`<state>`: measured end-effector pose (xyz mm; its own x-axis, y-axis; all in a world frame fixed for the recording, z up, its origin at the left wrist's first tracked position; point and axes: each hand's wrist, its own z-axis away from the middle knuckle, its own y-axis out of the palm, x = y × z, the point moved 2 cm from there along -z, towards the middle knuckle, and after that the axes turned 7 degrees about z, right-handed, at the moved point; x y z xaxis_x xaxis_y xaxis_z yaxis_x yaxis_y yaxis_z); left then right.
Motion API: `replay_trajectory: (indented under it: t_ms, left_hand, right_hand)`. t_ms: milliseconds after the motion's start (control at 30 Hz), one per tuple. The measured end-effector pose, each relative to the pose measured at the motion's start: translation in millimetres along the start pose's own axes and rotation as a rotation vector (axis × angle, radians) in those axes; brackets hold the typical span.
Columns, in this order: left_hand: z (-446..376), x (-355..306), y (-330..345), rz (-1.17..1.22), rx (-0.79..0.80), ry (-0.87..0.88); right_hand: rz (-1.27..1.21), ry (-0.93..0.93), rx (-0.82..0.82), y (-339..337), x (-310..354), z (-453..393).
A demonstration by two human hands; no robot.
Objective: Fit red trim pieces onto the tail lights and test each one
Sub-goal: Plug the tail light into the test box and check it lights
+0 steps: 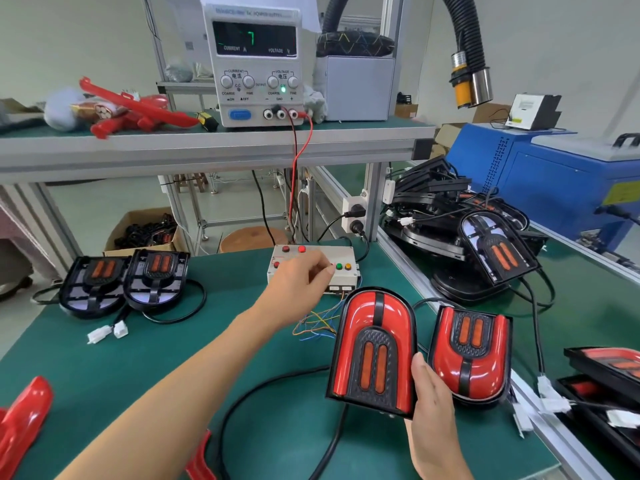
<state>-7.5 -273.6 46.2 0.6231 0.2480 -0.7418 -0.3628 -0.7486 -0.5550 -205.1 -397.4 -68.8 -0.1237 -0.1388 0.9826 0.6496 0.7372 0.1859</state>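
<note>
Right hand (431, 393) grips the near tail light (372, 348) by its right edge, thumb curled over the front face, other fingers hidden behind it. Unit is tilted up off the green bench mat (104, 375), face toward camera, long axis running near-to-far: rounded end away, flat end with the two orange reflectors toward me. Red trim is on it.

Second trimmed tail light (471, 355) lies just beside it on the right, flipped the other way: reflectors at the far end, rounded end near.

Left hand (301, 275) is over the white test switch box (311, 268), fingers curled down onto its top near the red buttons; can't tell which button is touched.

Two untrimmed tail lights (124, 282) sit side by side at far left of the mat, white connectors (107, 332) loose in front. Loose red trim piece (24, 410) at near-left edge. Bench power supply (258, 64) on the upper shelf, red lead down to the box.
</note>
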Motion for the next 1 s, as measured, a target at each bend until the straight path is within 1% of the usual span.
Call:
replay_trajectory:
  t_ms: [33, 100, 200, 233, 267, 367, 467, 533, 600, 633, 700, 767, 800, 900, 1000]
  left_hand:
    - [12.9, -3.7, -4.0, -0.01, 0.015, 0.014]
    - [37.1, -4.3, -7.4, -0.076, 0.097, -0.011]
    - [66.7, 6.0, 0.1, -0.301, 0.324, -0.106]
    - [73.8, 8.3, 4.7, -0.342, 0.38, -0.14]
    - [79.9, 9.6, 9.9, -0.325, 0.41, -0.19]
    - [93.8, 6.9, 30.8, -0.1, 0.451, -0.333]
    - [102.9, -0.5, 53.5, 0.043, 0.403, -0.396]
    - [106.8, -6.0, 64.7, 0.126, 0.321, -0.422]
    - [107.8, -10.1, 69.1, 0.14, 0.223, -0.421]
    - [107.8, -11.3, 68.6, 0.161, 0.172, -0.424]
    - [107.6, -10.2, 62.2, 0.326, 0.095, -0.473]
    - [108.2, -5.6, 49.4, 0.524, 0.047, -0.544]
    - [108.5, -2.7, 41.6, 0.585, 0.033, -0.575]
    - [108.9, 6.6, 24.5, 0.683, 0.006, -0.642]
    - [108.6, 9.4, 20.2, 0.846, -0.023, -0.689]
  right_hand:
    - [-0.016, 0.004, -0.022, -0.4, 0.2, -0.1]
    - [-0.051, -0.007, -0.049, -1.6, 1.2, 0.9]
    - [-0.073, -0.006, -0.076, -4.9, 0.3, 3.9]
    - [-0.074, 0.005, -0.081, -7.2, -1.0, 5.2]
    - [-0.064, 0.012, -0.081, -9.4, -1.9, 5.8]
    - [-0.019, 0.026, -0.079, -12.6, -0.4, 7.6]
    - [-0.254, 0.172, -0.114, -8.1, 6.2, 10.8]
    - [-0.291, 0.184, -0.132, -4.5, 11.8, 11.8]
    - [-0.282, 0.19, -0.126, -5.4, 14.7, 14.4]
    - [-0.226, 0.174, -0.12, -6.6, 16.4, 15.9]
    - [-0.057, 0.136, -0.104, -8.8, 23.7, 18.4]
    - [-0.051, 0.194, -0.099, -9.1, 28.3, 19.6]
    - [-0.021, 0.22, -0.091, -10.0, 29.2, 20.1]
    - [0.209, 0.247, -0.036, -14.0, 26.8, 24.4]
    - [0.385, 0.271, 0.026, -16.1, 22.2, 29.9]
